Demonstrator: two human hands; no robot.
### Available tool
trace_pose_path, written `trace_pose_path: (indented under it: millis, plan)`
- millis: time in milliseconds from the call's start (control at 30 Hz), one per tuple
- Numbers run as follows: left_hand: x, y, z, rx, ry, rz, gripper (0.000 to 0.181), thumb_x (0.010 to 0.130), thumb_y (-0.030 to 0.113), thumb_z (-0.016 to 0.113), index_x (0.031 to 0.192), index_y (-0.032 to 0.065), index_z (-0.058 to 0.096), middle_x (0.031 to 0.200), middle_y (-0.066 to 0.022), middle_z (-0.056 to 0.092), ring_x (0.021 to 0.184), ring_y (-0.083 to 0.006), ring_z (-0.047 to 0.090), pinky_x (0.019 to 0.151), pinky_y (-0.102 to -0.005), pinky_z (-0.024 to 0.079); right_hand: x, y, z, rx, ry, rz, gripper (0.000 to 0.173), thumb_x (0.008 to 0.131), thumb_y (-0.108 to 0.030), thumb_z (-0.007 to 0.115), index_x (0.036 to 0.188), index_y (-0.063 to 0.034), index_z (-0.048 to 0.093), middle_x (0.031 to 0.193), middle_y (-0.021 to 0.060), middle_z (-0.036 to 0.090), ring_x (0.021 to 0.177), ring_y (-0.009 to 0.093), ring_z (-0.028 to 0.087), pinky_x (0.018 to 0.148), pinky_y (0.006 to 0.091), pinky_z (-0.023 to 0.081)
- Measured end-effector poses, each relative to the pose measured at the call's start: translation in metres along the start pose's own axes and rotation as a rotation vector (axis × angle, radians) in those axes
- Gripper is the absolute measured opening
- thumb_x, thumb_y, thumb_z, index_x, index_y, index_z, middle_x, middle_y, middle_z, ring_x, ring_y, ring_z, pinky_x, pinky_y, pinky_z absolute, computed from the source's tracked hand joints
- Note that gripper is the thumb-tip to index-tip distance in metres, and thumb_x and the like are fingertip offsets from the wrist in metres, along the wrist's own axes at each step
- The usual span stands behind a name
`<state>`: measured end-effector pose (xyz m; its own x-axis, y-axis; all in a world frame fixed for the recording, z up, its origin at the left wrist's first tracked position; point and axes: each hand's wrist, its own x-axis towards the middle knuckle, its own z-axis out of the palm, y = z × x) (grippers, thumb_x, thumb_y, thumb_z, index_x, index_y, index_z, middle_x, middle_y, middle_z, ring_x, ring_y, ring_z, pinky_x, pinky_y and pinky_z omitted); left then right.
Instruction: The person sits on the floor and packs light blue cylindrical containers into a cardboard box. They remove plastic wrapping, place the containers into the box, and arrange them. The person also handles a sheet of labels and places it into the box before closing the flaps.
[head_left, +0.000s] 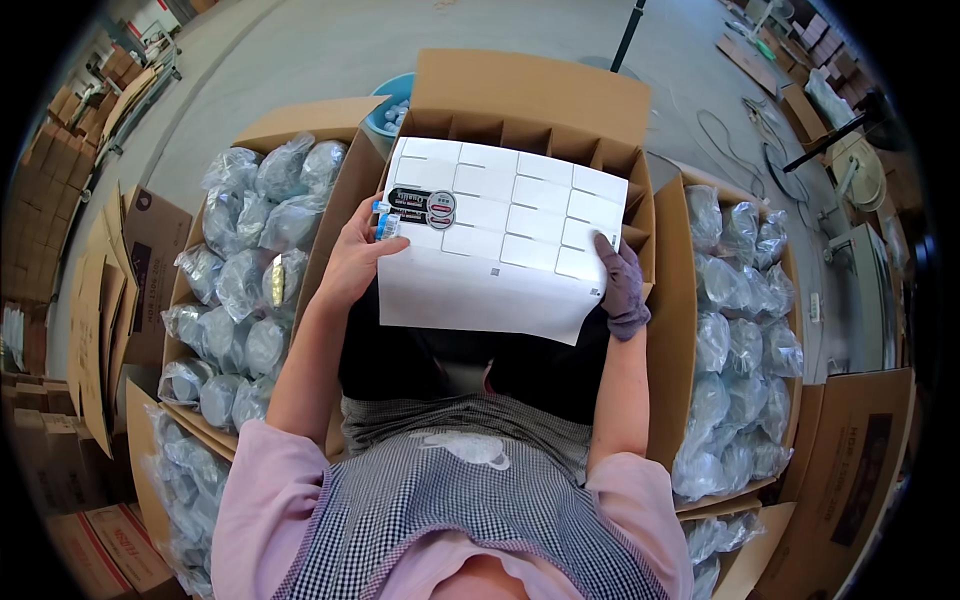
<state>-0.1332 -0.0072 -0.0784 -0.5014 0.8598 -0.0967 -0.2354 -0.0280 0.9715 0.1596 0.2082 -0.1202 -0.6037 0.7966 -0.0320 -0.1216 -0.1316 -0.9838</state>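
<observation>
A large white sheet of labels (487, 300), die-cut into rows, lies between my hands above my lap. Its left edge is pinched by my bare left hand (351, 259), the thumb on top. Beside those fingers are black-and-red stickers (416, 204) and a small blue-and-white label (388, 225) bearing print. My right hand (622, 289), in a grey-purple glove, grips the sheet's right edge with its thumb on the face. Directly beyond is a raised-flap cardboard carton (532, 82) with cardboard dividers (574, 146); the sheet hides much of its inside.
Cartons of plastic-wrapped round items stand at left (244, 281) and right (739, 337). Behind the left one is a blue basin (382, 116) holding small round pieces. Flattened cardboard (97, 315) leans at far left. A dark pole (628, 34) rises beyond; cables (724, 139) cross the floor.
</observation>
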Motion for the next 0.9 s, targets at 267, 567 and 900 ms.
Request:
trace_pose_path:
  millis: [267, 567, 900]
  plan:
    - [0.002, -0.003, -0.002, -0.030, -0.014, -0.002, 0.054, 0.081, -0.012, 0.062, 0.131, -0.0006, 0.047, 0.110, -0.0093, 0.066, 0.096, -0.0145, 0.066, 0.086, -0.0275, 0.052, 0.006, 0.024, -0.018, 0.048, -0.061, -0.043, 0.044, 0.098, -0.030, 0.052, 0.126, 0.0045, 0.056, 0.117, 0.0152, 0.064, 0.101, 0.020, 0.065, 0.086, 0.0284, 0.052]
    - [0.006, -0.011, -0.009, -0.053, -0.002, 0.029, 0.057, 0.078, -0.014, 0.062, 0.131, -0.0007, 0.046, 0.112, -0.0093, 0.065, 0.098, -0.0151, 0.065, 0.087, -0.0277, 0.051, -0.008, -0.006, -0.005, 0.238, -0.223, 0.048, 0.061, 0.075, -0.012, 0.070, 0.132, 0.0009, 0.052, 0.119, 0.0094, 0.063, 0.108, 0.020, 0.059, 0.095, 0.0326, 0.045]
    - [0.004, -0.009, -0.007, -0.010, 0.013, 0.039, 0.054, 0.081, -0.012, 0.062, 0.131, 0.0010, 0.047, 0.106, -0.0090, 0.068, 0.091, -0.0150, 0.067, 0.082, -0.0285, 0.053, -0.009, -0.009, -0.002, 0.164, -0.181, 0.062, 0.057, 0.075, -0.009, 0.072, 0.129, 0.0002, 0.055, 0.115, 0.0094, 0.065, 0.106, 0.020, 0.060, 0.094, 0.0337, 0.045]
